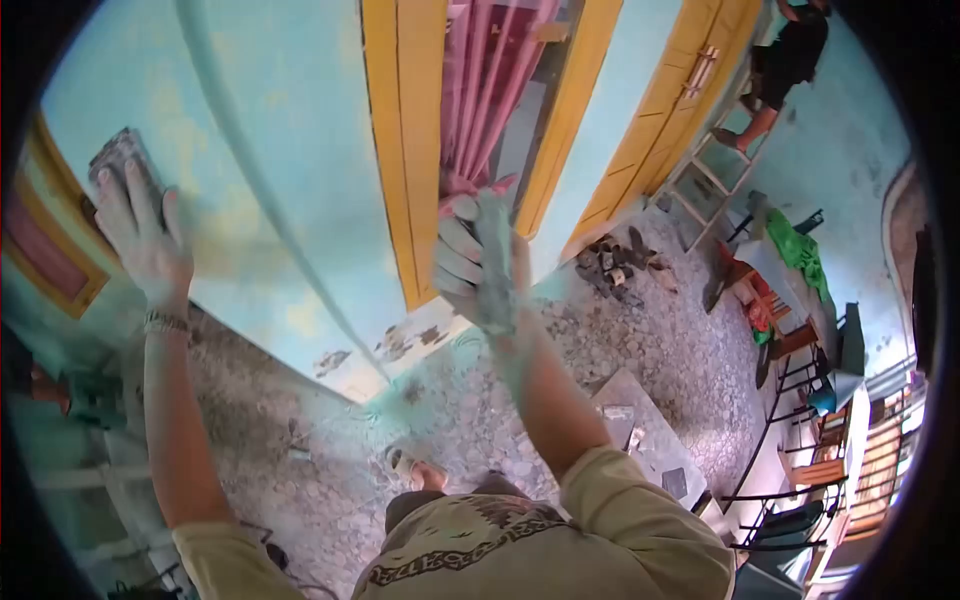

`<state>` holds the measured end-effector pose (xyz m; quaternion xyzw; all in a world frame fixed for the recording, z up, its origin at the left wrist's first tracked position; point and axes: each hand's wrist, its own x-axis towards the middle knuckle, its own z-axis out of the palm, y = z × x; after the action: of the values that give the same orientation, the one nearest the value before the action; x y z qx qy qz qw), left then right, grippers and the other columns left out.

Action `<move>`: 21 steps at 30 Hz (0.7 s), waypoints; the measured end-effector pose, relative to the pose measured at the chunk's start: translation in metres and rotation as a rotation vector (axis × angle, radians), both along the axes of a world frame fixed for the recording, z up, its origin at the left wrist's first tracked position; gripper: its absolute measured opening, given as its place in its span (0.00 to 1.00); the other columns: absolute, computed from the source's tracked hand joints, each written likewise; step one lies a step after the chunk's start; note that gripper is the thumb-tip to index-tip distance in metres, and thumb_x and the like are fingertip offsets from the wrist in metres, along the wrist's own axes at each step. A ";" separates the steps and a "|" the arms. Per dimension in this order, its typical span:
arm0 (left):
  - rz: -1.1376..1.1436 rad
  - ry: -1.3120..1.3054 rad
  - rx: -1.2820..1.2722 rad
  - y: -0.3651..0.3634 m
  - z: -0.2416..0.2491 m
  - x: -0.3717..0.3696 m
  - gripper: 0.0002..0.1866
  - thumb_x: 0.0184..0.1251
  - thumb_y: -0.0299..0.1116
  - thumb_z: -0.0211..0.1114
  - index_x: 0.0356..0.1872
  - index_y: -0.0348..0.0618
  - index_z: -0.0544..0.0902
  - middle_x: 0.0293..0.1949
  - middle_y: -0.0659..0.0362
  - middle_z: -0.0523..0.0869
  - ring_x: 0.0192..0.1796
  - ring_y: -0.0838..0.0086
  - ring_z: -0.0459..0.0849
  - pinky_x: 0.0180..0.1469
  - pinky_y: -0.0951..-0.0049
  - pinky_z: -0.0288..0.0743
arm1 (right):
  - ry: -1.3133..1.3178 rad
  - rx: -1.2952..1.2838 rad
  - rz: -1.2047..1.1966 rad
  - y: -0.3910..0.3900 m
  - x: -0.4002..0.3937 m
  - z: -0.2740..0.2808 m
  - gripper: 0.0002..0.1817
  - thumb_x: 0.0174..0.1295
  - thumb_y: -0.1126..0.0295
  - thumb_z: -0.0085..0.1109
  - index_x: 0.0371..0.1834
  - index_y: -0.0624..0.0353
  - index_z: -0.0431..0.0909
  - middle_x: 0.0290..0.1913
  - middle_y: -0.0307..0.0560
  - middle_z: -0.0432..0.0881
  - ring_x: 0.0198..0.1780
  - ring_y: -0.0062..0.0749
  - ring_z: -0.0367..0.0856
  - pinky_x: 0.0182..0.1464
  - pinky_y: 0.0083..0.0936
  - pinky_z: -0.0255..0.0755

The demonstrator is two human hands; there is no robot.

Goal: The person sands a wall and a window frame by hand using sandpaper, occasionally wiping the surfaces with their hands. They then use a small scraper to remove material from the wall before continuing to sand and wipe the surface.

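Note:
My left hand (pixel 145 225) is pressed flat with fingers stretched over a worn dark grey piece of sandpaper (pixel 120 150), which lies against the pale blue wall (pixel 290 110). Raised in front of the doorway, my right hand (pixel 460 255) is closed round a dusty grey-green strip (pixel 496 260); blur hides its exact kind. Pale dust coats both hands. Yellowish patches show through the paint, and the wall's lower edge is flaking. A wristband (pixel 166 321) circles my left wrist.
Pink curtains (pixel 490 90) hang in the yellow door frame (pixel 405 150). Shoes (pixel 612 265) lie on the stone-patterned floor (pixel 350 480). Another person (pixel 790 60) stands on a ladder (pixel 710 175) at the far right. Chairs and a green cloth (pixel 795 245) are along the right.

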<state>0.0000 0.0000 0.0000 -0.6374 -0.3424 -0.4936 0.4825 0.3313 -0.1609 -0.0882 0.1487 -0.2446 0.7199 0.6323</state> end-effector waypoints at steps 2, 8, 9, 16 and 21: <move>0.059 0.062 -0.021 0.001 0.029 -0.009 0.30 0.71 0.42 0.61 0.70 0.42 0.70 0.72 0.43 0.64 0.74 0.48 0.62 0.73 0.50 0.56 | 0.035 -0.142 -0.017 -0.014 -0.003 -0.037 0.16 0.77 0.55 0.39 0.41 0.50 0.74 0.20 0.30 0.59 0.17 0.19 0.57 0.19 0.21 0.51; 0.095 -0.008 -0.161 -0.044 -0.014 0.015 0.32 0.68 0.39 0.62 0.72 0.41 0.66 0.73 0.41 0.61 0.75 0.45 0.59 0.74 0.51 0.56 | -0.271 -0.713 -0.113 -0.146 0.047 -0.092 0.18 0.74 0.51 0.47 0.33 0.50 0.76 0.20 0.33 0.63 0.17 0.21 0.61 0.19 0.20 0.51; 0.099 -0.014 -0.186 -0.045 -0.016 0.013 0.33 0.68 0.39 0.61 0.73 0.42 0.64 0.74 0.41 0.59 0.75 0.46 0.58 0.74 0.52 0.55 | -0.335 -0.772 -0.065 -0.154 0.052 -0.107 0.18 0.73 0.50 0.48 0.33 0.50 0.76 0.20 0.33 0.64 0.18 0.22 0.61 0.19 0.20 0.52; 0.103 -0.051 -0.310 -0.054 -0.037 0.009 0.36 0.68 0.39 0.61 0.75 0.44 0.60 0.76 0.42 0.54 0.77 0.47 0.54 0.76 0.53 0.52 | -0.215 -1.077 0.102 -0.189 0.073 -0.185 0.20 0.71 0.47 0.51 0.29 0.50 0.74 0.20 0.36 0.65 0.20 0.25 0.63 0.21 0.22 0.58; 0.016 -0.016 -0.305 -0.047 -0.035 -0.001 0.38 0.63 0.34 0.65 0.74 0.40 0.61 0.75 0.39 0.55 0.76 0.43 0.54 0.76 0.50 0.52 | -0.313 -1.056 0.253 -0.125 0.039 -0.176 0.20 0.71 0.47 0.49 0.30 0.50 0.73 0.22 0.36 0.67 0.23 0.26 0.65 0.24 0.22 0.61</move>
<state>-0.0005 -0.0473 -0.0354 -0.6965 -0.4223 -0.4372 0.3812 0.3702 -0.2861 -0.2643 -0.2681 0.0775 0.8283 0.4859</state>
